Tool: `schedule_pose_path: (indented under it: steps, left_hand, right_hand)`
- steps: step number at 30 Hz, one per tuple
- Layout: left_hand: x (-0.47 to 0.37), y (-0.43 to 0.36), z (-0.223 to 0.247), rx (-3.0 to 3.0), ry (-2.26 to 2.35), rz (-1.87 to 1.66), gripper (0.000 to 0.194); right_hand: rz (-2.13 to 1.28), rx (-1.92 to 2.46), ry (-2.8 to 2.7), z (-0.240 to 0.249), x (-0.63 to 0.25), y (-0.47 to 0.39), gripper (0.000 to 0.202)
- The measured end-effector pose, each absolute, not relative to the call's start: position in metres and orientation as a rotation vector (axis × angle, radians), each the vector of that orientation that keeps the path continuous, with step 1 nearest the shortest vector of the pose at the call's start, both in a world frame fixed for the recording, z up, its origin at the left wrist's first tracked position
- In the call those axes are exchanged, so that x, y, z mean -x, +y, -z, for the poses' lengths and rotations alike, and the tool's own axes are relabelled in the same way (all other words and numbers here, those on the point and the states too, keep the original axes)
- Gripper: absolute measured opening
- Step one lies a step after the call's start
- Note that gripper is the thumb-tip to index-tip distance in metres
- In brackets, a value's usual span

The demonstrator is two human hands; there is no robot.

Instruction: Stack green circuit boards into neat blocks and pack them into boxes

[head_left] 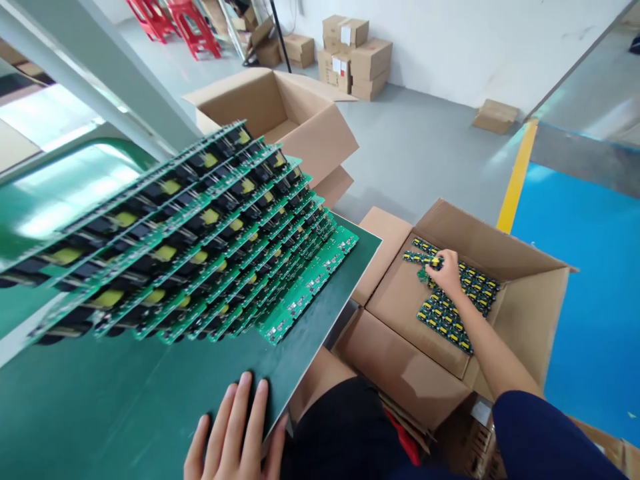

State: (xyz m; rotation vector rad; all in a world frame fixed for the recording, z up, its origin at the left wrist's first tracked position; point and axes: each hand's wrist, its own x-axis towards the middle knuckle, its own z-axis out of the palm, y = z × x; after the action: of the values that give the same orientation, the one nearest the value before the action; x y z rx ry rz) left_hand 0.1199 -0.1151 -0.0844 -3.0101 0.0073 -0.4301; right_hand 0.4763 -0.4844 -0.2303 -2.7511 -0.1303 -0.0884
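My left hand (235,427) rests on the edge of the green tabletop (165,393), fingers spread on top and thumb at the rim, holding nothing. Down in the open cardboard box (390,320) on the right, my right hand (447,270) grips a small circuit board strip (415,257) with black and yellow parts. Below and beside that hand, several similar boards (443,327) lie on the box bottom. A tall leaning stack of green circuit boards (210,220) stands on the tabletop, and one board (310,287) lies flat at its right end.
Behind the table stands another open cardboard box (320,140). Closed cartons (370,63) are piled by the wall, with red stools (193,27) at the upper left. A grey metal post (125,73) rises beside the board stack. A flattened carton (495,115) lies on the floor.
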Motion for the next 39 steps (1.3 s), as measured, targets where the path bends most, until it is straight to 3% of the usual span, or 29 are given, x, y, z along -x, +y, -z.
schedule_pose_path:
  steps: [2, 4, 7, 11, 13, 15, 19, 23, 26, 29, 32, 37, 39]
  left_hand:
    - [-0.121, -0.115, 0.084, 3.039, -0.002, 0.444, 0.068]
    - [-0.123, -0.116, 0.081, 3.101, -0.032, 0.531, 0.068]
    - [-0.124, -0.118, 0.072, 3.332, -0.048, 0.684, 0.063]
    - [-0.126, -0.133, 0.052, 3.931, -0.244, 0.662, 0.052]
    - [-0.127, -0.145, 0.044, 4.231, -0.493, 0.726, 0.049]
    - [-0.127, -0.153, 0.039, 4.209, -1.085, 1.123, 0.044]
    - [-0.123, -0.144, 0.033, 3.330, -2.297, 2.080, 0.029]
    - [-0.107, -0.109, 0.032, 2.775, -2.371, 2.473, 0.030]
    - [-0.090, -0.083, 0.035, 2.746, -2.191, 2.313, 0.033]
    - [-0.073, -0.060, 0.038, 2.910, -2.232, 1.774, 0.034]
    - [-0.062, -0.041, 0.040, 2.966, -2.207, 1.206, 0.040]
    - [-0.060, -0.033, 0.048, 2.945, -1.765, 1.005, 0.068]
    - [-0.065, -0.041, 0.051, 3.037, -1.509, 0.846, 0.067]
  right_hand:
    - [0.266, 2.455, -0.076, 0.202, -0.451, -0.481, 0.032]
    - [0.357, 1.858, -0.087, 0.163, -0.419, -0.468, 0.045]
    - [0.246, 1.291, -0.139, 0.099, -0.364, -0.426, 0.051]
    - [0.048, 0.945, -0.183, 0.040, -0.303, -0.349, 0.046]
    - [-0.069, 0.853, -0.190, 0.027, -0.279, -0.310, 0.045]
    - [-0.157, 0.800, -0.202, 0.022, -0.259, -0.273, 0.045]
    - [-0.213, 0.916, -0.420, 0.026, -0.230, -0.210, 0.047]
    - [-0.205, 1.303, -0.723, 0.033, -0.223, -0.177, 0.045]
    - [-0.232, 1.512, -1.016, 0.037, -0.231, -0.179, 0.029]
    - [-0.262, 1.612, -1.395, 0.042, -0.241, -0.191, 0.007]
    - [-0.207, 1.586, -1.596, 0.049, -0.246, -0.197, 0.006]
    - [0.028, 1.680, -1.583, 0.056, -0.247, -0.178, 0.009]
    - [0.089, 1.769, -1.580, 0.055, -0.246, -0.167, 0.013]
